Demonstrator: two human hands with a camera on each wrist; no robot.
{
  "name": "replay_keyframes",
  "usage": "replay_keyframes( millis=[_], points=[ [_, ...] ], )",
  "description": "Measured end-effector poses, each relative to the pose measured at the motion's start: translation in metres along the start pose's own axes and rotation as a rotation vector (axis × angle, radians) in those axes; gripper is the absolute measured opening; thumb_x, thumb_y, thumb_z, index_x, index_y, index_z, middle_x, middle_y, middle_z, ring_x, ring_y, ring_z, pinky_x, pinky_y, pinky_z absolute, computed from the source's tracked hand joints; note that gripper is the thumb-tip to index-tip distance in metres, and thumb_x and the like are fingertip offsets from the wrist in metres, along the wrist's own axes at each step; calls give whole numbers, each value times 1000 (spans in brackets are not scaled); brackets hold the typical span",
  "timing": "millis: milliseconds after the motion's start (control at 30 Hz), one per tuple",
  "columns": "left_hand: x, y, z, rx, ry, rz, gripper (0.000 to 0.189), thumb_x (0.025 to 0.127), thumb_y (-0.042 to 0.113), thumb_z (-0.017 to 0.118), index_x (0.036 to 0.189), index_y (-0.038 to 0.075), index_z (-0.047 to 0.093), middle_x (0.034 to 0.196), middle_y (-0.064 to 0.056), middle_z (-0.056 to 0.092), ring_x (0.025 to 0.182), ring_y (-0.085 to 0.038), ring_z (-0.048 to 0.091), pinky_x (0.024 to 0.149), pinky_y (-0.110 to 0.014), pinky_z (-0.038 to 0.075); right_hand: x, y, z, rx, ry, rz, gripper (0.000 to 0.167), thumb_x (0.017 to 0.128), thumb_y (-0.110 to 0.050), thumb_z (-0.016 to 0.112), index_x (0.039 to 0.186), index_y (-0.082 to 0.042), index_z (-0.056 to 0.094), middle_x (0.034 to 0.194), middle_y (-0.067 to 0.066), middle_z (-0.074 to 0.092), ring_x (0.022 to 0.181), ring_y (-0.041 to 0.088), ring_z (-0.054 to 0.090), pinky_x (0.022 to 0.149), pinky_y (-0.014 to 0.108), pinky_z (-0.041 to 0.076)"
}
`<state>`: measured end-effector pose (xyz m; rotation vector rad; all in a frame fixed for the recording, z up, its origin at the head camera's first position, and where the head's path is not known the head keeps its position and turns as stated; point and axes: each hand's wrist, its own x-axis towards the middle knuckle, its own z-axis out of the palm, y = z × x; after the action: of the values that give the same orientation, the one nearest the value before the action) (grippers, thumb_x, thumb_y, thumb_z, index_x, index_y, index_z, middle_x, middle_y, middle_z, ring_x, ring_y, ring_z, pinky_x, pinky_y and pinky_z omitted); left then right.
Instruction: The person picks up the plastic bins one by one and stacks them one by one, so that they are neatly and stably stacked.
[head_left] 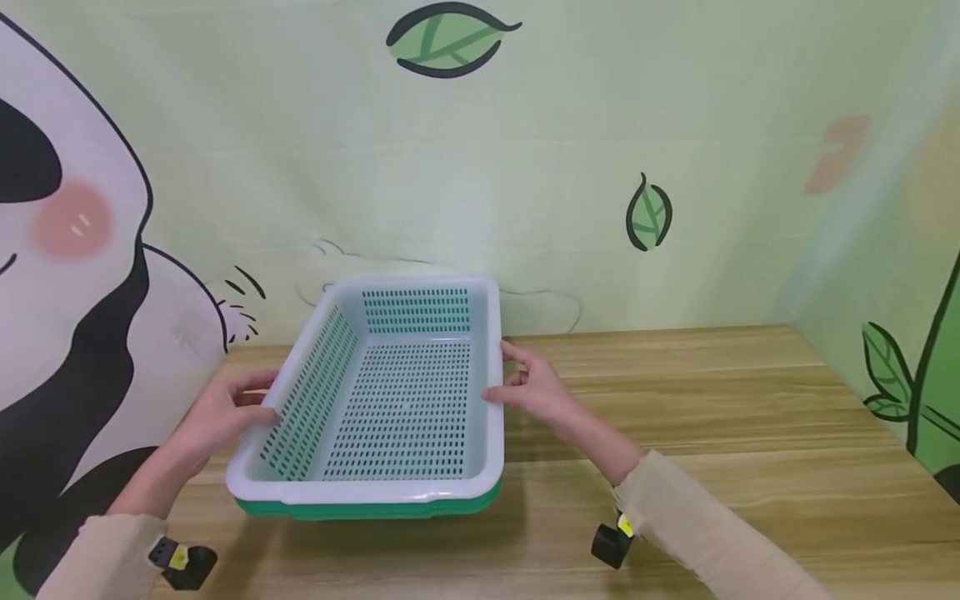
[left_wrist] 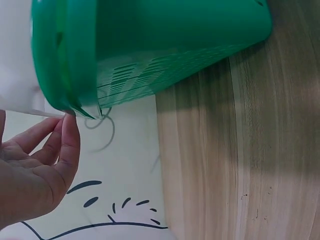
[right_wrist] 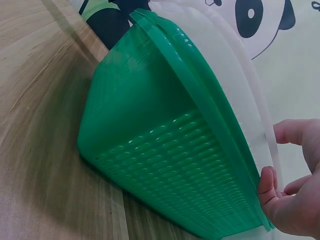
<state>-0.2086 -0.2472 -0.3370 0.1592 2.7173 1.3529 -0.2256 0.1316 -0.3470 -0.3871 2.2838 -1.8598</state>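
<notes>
A white perforated plastic basket [head_left: 405, 492] sits nested in a green basket [head_left: 375, 510], whose rim shows just below the white one in the head view. My left hand [head_left: 221, 417] holds the left rim, thumb over the edge. On the opposite side, my right hand [head_left: 538, 390] grips the white rim between thumb and fingers. In the right wrist view, the white basket's wall [right_wrist: 235, 85] stands up out of the green basket [right_wrist: 145, 115]. Fingertips of the left hand [left_wrist: 40, 170] are right at the rims in the left wrist view. The white basket holds nothing.
A wood-grain table [head_left: 675, 400] lies under the baskets and stretches to the right. Behind it hangs a pale green backdrop [head_left: 540, 167] with a printed panda [head_left: 82, 333] and leaves. Small black devices [head_left: 611, 546] are strapped at both wrists.
</notes>
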Motion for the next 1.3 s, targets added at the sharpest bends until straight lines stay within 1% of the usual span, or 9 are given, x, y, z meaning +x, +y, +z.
replay_keyframes(
  millis=[200, 267, 433, 500, 633, 900, 967, 1100, 1300],
  points=[
    [1, -2, 0, -4, -8, 10, 63, 83, 14, 63, 138, 2, 35, 122, -25, 49, 97, -31, 57, 74, -42, 53, -1, 3, 1, -6, 8, -3, 72, 76, -4, 68, 140, -6, 34, 119, 13, 44, 68, 13, 54, 61, 24, 45],
    [2, -2, -1, -2, -11, 2, 64, 83, 14, 61, 139, 1, 33, 126, -26, 46, 102, -34, 54, 77, -44, 51, -1, 2, 1, -42, 32, -2, 72, 75, -5, 69, 139, -6, 36, 119, 13, 46, 68, 14, 53, 59, 23, 45],
    [3, 2, -8, -4, 16, -45, 68, 87, 21, 58, 142, 0, 23, 141, -26, 29, 122, -43, 34, 92, -58, 36, -4, -2, 4, -176, 136, 30, 68, 74, -14, 71, 135, -5, 42, 127, 10, 46, 83, 19, 49, 61, 24, 43],
    [3, 4, -10, -8, 19, -62, 70, 88, 25, 57, 142, 0, 21, 143, -25, 25, 125, -43, 29, 94, -60, 31, -6, -5, 5, -187, 156, 44, 67, 74, -16, 71, 134, -6, 43, 131, 8, 44, 92, 22, 48, 65, 26, 45],
    [5, 5, -11, 12, -11, -70, 72, 88, 31, 56, 142, -1, 20, 144, -25, 24, 125, -44, 31, 94, -60, 32, -8, -6, 8, -154, 151, 51, 67, 74, -15, 71, 134, -8, 43, 136, 8, 41, 105, 26, 46, 74, 32, 48],
    [8, -4, -3, 31, -45, -35, 72, 90, 31, 55, 140, -7, 20, 142, -29, 24, 121, -46, 36, 92, -55, 38, -6, 1, 18, -61, 156, 8, 75, 74, -9, 70, 139, -4, 33, 134, 15, 42, 118, 33, 42, 86, 44, 47],
    [9, -6, -1, 36, -43, -37, 71, 90, 30, 55, 140, -6, 20, 141, -30, 25, 121, -46, 36, 92, -55, 38, -6, 3, 21, -29, 151, -14, 76, 74, -7, 69, 139, -4, 32, 132, 19, 43, 117, 35, 44, 84, 43, 48],
    [13, -7, 5, 26, -42, -40, 68, 90, 28, 55, 140, -4, 22, 138, -29, 30, 120, -45, 36, 90, -54, 41, -5, 7, 25, 35, 137, -45, 76, 74, -3, 67, 140, -5, 29, 126, 24, 45, 106, 39, 52, 76, 40, 52],
    [14, -9, 13, -15, -46, -34, 70, 90, 27, 54, 142, -2, 18, 134, -29, 34, 109, -40, 48, 76, -40, 52, -4, 13, 30, 83, 127, -52, 75, 77, -2, 63, 142, -8, 26, 127, 26, 42, 102, 40, 54, 71, 41, 53]
  ],
)
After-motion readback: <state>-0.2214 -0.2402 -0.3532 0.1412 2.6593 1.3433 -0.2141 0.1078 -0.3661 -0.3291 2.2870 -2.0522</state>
